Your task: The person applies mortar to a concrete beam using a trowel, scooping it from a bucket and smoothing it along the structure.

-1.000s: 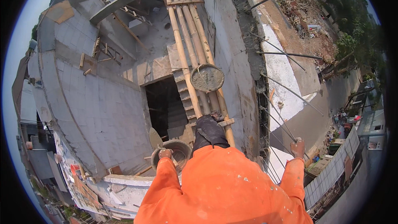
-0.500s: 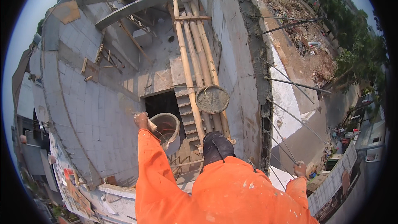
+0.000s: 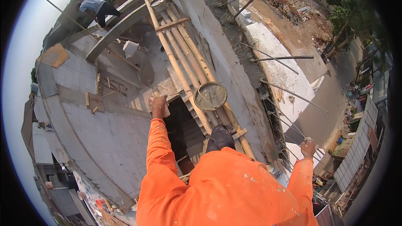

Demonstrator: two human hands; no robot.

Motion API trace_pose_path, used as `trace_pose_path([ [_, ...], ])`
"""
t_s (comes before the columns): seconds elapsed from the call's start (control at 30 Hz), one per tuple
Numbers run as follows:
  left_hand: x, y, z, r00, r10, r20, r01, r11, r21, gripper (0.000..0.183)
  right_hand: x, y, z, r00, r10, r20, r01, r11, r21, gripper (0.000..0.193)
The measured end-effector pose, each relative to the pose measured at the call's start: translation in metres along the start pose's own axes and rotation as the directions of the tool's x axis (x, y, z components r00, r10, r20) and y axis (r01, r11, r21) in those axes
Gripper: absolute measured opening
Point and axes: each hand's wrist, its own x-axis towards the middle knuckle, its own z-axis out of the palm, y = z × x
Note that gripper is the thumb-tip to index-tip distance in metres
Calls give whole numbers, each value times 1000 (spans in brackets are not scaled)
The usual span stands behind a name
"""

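Observation:
My left hand (image 3: 158,103) is stretched forward over the opening, its fingers apart. A pale piece shows along its palm side, too unclear to name. Farther ahead, well apart from that hand, a pale bucket (image 3: 130,49) appears to be in the air above the lower floor, with a dark shadow near it. On the right, my right hand (image 3: 308,147) is closed around a thin metal rod (image 3: 293,126) at the wall's outer side. Between my arms, a round bucket of wet mortar (image 3: 210,96) rests on the bamboo poles (image 3: 184,65), in front of my dark-shod foot (image 3: 221,137).
Below my left arm lies a dark stair opening (image 3: 180,121). A rough wall (image 3: 217,58) runs along the right of the poles, with several rods jutting outward. Another container (image 3: 159,3) sits farther along the poles. A co-worker (image 3: 98,10) bends over the far beam (image 3: 117,29).
My left hand has let go of the bucket, which has travelled forward and away. That arm has swung ahead. My view has turned, bringing the co-worker further into sight.

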Motion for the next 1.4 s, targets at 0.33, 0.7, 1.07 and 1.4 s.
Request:
trace_pose_path([
  [0.33, -168, -217, 109, 897, -367, 245, 66, 661, 748, 17, -9, -3, -5, 999, 1, -44, -2, 1000, -28, 26],
  [0.7, -211, -124, 94, 926, -297, 234, 58, 724, 687, 30, -11, -1, -5, 1000, 4, -17, -5, 999, -35, 29],
  [1.07, -179, -186, 93, 511, 94, 854, -845, -124, 520, 8, -7, 17, 6, 995, 11, -97, 5, 986, 165, 28],
  [1.4, -181, -165, 92, 727, 101, 679, -626, 503, 596, 10, -11, 16, 10, 988, -36, -147, 70, 970, 232, 27],
])
